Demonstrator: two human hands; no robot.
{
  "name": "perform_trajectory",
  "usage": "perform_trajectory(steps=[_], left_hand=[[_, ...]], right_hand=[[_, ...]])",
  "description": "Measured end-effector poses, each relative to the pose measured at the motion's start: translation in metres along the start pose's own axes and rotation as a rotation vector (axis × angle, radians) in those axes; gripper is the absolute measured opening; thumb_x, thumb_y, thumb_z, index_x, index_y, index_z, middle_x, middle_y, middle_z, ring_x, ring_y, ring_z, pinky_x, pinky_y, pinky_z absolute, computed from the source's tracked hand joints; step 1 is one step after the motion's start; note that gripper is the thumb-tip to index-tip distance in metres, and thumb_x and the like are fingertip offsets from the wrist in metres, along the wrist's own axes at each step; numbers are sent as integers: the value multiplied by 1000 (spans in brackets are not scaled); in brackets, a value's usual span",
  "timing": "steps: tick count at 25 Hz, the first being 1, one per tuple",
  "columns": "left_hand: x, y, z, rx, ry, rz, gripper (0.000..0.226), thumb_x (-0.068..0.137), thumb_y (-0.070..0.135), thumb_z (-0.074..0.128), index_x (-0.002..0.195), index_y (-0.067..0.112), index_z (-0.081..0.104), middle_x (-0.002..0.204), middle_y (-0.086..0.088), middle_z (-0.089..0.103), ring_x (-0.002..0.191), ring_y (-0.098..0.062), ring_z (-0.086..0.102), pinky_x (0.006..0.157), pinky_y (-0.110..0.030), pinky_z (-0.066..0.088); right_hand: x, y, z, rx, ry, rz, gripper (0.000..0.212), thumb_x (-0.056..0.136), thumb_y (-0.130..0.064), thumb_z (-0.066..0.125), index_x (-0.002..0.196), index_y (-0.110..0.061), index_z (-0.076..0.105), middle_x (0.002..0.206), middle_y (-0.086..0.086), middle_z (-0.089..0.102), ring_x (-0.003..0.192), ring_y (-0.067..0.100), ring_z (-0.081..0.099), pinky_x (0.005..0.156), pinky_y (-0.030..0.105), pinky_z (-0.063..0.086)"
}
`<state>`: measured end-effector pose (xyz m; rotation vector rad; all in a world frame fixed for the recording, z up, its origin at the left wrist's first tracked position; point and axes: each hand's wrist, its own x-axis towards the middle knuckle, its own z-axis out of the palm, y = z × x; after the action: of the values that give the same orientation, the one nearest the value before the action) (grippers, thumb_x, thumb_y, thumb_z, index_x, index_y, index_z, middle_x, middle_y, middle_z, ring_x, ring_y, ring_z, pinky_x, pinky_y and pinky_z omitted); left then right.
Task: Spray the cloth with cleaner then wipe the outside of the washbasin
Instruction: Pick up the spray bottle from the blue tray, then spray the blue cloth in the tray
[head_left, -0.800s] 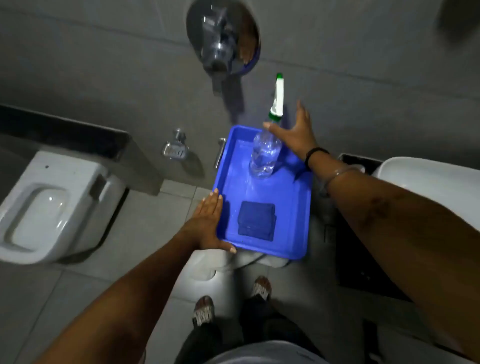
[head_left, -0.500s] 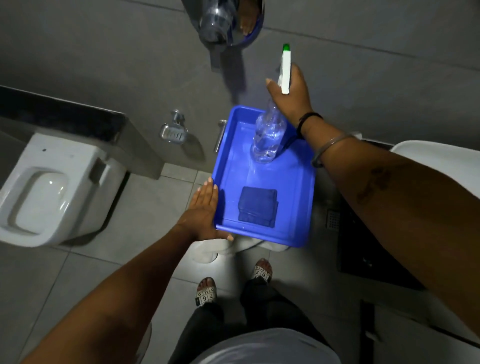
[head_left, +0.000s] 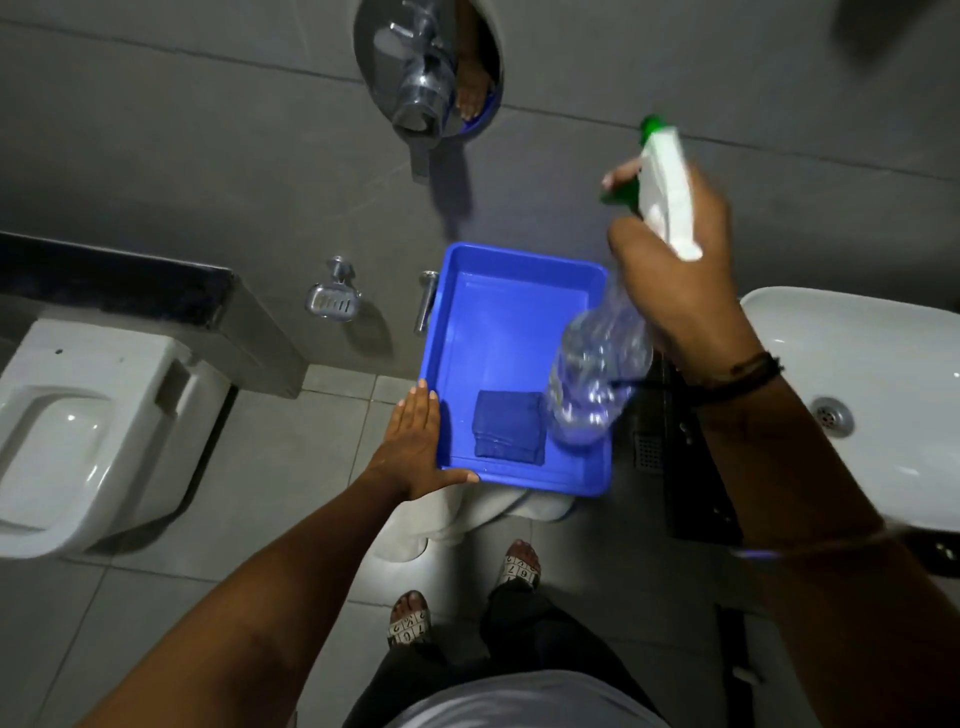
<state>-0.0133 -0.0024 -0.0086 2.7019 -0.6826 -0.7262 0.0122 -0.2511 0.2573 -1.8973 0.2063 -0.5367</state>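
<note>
A folded dark blue cloth (head_left: 509, 434) lies near the front of a blue tray (head_left: 498, 312). My left hand (head_left: 415, 447) holds the tray at its front left corner, thumb along the front rim. My right hand (head_left: 675, 270) grips the neck of a clear spray bottle (head_left: 597, 384) with a white and green trigger head, lifted above the tray's right side and tilted. The white washbasin (head_left: 872, 395) is at the right, behind my right forearm.
A white wall-hung toilet (head_left: 88, 431) is at the left. A chrome tap fitting (head_left: 426, 88), a soap dish (head_left: 332, 301) and a small handle are on the grey tiled wall. A white stool stands under the tray. My sandalled feet are on the tile floor.
My right hand closed on the spray bottle, lifted it off the tray and carried it right and towards me, tilting it. My left hand stayed on the tray's corner.
</note>
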Motion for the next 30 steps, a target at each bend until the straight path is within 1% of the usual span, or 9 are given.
perform_trajectory(steps=[5,8,11,13,17,20,23,27,30], left_hand=[[2,-1,-2,5,7,16,144,56,100,30,152,2,-11,161,-21,-19,149,-33,-18,115,-40,-14],[1,-1,-2,22,0,34,143,57,99,30,152,-1,-9,161,-23,-17,149,-35,-17,116,-43,-12],[0,-2,1,38,9,34,139,63,94,39,152,-1,-8,161,-24,-18,149,-35,-17,118,-45,-9],[1,-2,2,41,11,31,139,64,92,44,152,-1,-9,161,-24,-19,149,-35,-17,118,-45,-9],[2,0,2,37,-1,3,140,64,91,47,152,-1,-11,160,-23,-20,149,-35,-19,118,-45,-10],[3,1,4,32,-4,-7,139,65,89,50,152,0,-11,160,-23,-21,149,-35,-19,119,-46,-8],[2,1,3,23,-6,-10,139,65,88,51,152,0,-11,160,-23,-21,149,-35,-19,119,-47,-7],[3,3,1,10,-15,-20,140,64,88,52,152,2,-12,161,-21,-21,149,-34,-19,119,-45,-8],[3,2,-1,5,-9,-13,139,64,89,52,152,1,-12,161,-21,-21,149,-34,-19,118,-45,-9]], right_hand=[[-107,55,9,-118,-140,540,19,82,11,51,92,-2,61,78,14,54,54,11,48,50,22,40],[-164,103,28,-353,-235,716,9,83,2,54,75,-1,57,74,16,52,69,26,49,64,35,38],[-186,128,46,-391,-276,846,28,84,-8,53,60,-18,43,67,13,45,68,26,45,64,33,34],[-185,134,57,-347,-251,924,21,84,-15,54,64,-13,48,68,14,49,67,26,47,64,33,36],[-178,143,73,-380,-260,960,0,80,-12,54,80,-11,54,68,6,47,67,26,44,63,30,37],[-179,147,75,-339,-226,995,6,81,-14,55,79,-8,54,71,10,56,68,30,52,63,32,41],[-179,146,71,-293,-180,1025,25,83,-22,56,97,-3,62,89,21,69,84,38,67,71,38,53],[-172,118,58,-286,-184,892,3,82,-8,53,81,-10,54,73,6,51,72,26,48,55,27,36],[-161,72,42,-142,-185,709,17,82,3,53,95,-2,63,79,9,54,65,21,47,60,26,37]])
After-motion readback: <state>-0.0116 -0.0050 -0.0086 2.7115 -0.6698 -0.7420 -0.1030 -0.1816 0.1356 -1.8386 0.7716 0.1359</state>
